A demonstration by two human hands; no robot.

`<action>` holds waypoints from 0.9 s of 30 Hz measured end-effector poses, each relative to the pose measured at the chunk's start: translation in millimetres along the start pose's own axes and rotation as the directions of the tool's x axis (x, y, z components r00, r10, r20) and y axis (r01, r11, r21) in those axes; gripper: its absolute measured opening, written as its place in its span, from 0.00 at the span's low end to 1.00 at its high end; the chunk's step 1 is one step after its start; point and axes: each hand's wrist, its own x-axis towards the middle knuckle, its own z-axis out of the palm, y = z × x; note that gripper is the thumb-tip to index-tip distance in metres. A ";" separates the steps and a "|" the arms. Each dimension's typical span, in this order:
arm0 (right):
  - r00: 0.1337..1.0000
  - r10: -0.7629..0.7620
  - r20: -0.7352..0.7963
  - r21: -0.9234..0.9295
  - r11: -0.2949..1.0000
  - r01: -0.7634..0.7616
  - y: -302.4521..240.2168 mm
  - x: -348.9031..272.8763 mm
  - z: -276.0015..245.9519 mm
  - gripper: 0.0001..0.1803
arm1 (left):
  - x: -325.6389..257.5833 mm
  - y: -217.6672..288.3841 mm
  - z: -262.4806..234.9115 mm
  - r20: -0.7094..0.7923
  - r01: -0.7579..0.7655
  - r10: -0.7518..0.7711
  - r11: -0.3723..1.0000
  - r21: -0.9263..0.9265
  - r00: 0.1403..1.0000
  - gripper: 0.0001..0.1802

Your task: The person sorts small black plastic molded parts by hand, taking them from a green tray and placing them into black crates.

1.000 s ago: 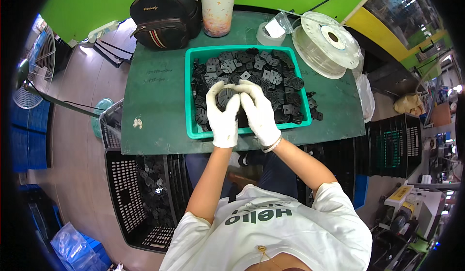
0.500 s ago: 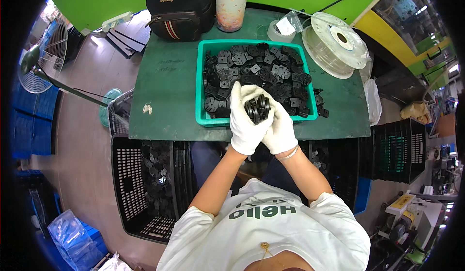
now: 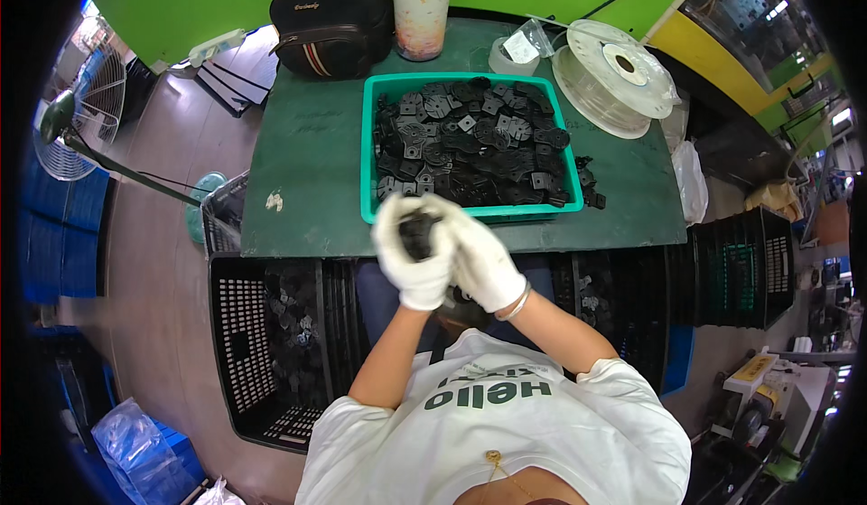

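White-gloved, my left hand [image 3: 417, 277] and my right hand [image 3: 483, 261] are cupped together at the front edge of the green table [image 3: 298, 162]. Between them sit black plastic parts [image 3: 418, 235], bunched in a small stack and partly covered by the gloves. The left fingers curl round the parts; the right fingers close over them from the other side, slightly blurred. Just beyond my hands stands a teal tray [image 3: 368, 157], heaped with loose flat black plastic parts [image 3: 483, 139]. A few more black parts [image 3: 589, 184] lie outside its right rim.
A black backpack [image 3: 330, 17], a white bottle [image 3: 421, 17], a tape roll [image 3: 512, 58] and a large clear spool [image 3: 587, 89] stand along the table's back. Below left is a black crate [image 3: 242, 351] holding parts; stacked black crates [image 3: 741, 275] stand at right. A fan [image 3: 90, 116] is far left.
Both hands have moved left and toward me with the black parts, from over the tray's front rim to the table's edge. The tray's contents look much the same.
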 end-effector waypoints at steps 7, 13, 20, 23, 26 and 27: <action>0.979 -0.118 0.169 -0.839 0.504 0.206 -48.6 14.2 -10.5 0.17 | -4.2 -60.9 -142.6 -0.274 0.479 -0.521 0.853 -0.207 0.809 0.21; 0.801 -0.582 0.142 -0.988 -0.137 0.076 -131.3 99.8 -92.9 0.09 | -41.3 -128.2 -296.4 -0.437 0.678 -0.522 0.616 0.401 0.733 0.27; 0.902 -0.281 0.329 -0.749 -0.659 0.068 -154.7 166.6 -122.7 0.17 | -37.2 -133.9 -278.7 -0.348 0.426 -0.294 0.266 0.865 0.890 0.34; 0.969 -0.143 0.201 -0.705 -0.708 0.042 -157.2 173.6 -120.3 0.19 | -1.9 -99.1 -214.9 -0.323 0.364 -0.190 0.658 0.659 0.927 0.23; 0.940 -0.170 0.295 -0.720 -0.687 0.101 -155.1 166.4 -120.3 0.20 | 23.1 -60.7 -153.7 -0.264 0.364 -0.309 0.911 0.192 0.914 0.16; 0.941 -0.163 0.297 -0.719 -0.687 0.107 -150.1 160.4 -113.2 0.20 | 30.3 -44.6 -134.1 -0.193 0.380 -0.361 0.922 0.073 0.912 0.15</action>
